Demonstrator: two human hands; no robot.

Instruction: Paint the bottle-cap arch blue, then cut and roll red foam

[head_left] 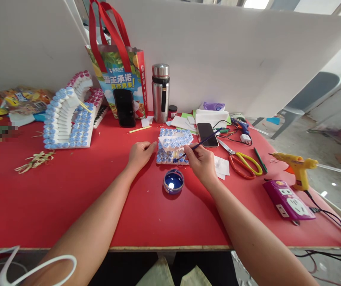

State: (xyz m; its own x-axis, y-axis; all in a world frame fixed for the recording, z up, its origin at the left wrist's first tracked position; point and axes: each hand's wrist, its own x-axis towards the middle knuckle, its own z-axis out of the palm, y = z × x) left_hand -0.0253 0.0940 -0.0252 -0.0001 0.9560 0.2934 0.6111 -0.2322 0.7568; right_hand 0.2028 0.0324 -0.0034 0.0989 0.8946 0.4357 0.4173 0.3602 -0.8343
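Note:
A small white model [175, 145] covered with rows of blue-painted rosettes stands on the red table in front of me. In my right hand [202, 161], at the model's right side, is a thin paintbrush [208, 138] with a dark handle. Its blue-wet tip touches the lower front rosettes. My left hand [140, 155] is closed close to the model's left edge, thumb on top. Its fingertips are hidden, and I cannot tell whether it grips anything. Just in front of the model sits a small round jar [173, 182] of dark blue paint.
At left stands a larger blue-and-white rosette piece [81, 133]. A phone [124, 107] leans on a shopping bag [140, 75] beside a steel flask [160, 93]. Rightward lie another phone [208, 135], scissors [245, 165], a glue gun [297, 165] and a purple power strip [289, 200].

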